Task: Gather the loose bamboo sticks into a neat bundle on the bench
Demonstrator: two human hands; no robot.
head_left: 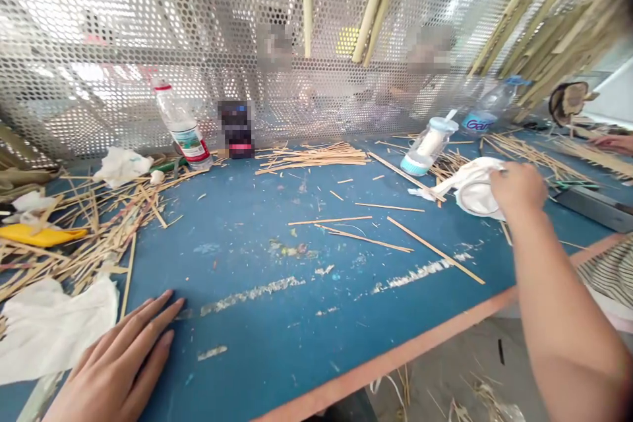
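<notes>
My left hand (123,359) lies on the blue tabletop (237,349) at the lower left, its fingers stretched out and nothing in them. Just beyond it is a crumpled white tissue (54,323). At the right, my right hand (519,191) is closed on the edge of a crumpled white wrap (477,184) with a round outline in it. Its fingertips are largely hidden, and I cannot tell whether the wrap is paper or cloth. Several thin bamboo strips (435,247) are scattered between my hands.
Loose strips (143,204) pile up at the left beside a yellow-handled object (42,235). A plastic bottle (185,125), a dark phone-like object (236,128) and a clear tumbler (429,145) stand along a perforated metal screen (198,33). Another person's hand (613,142) shows at far right.
</notes>
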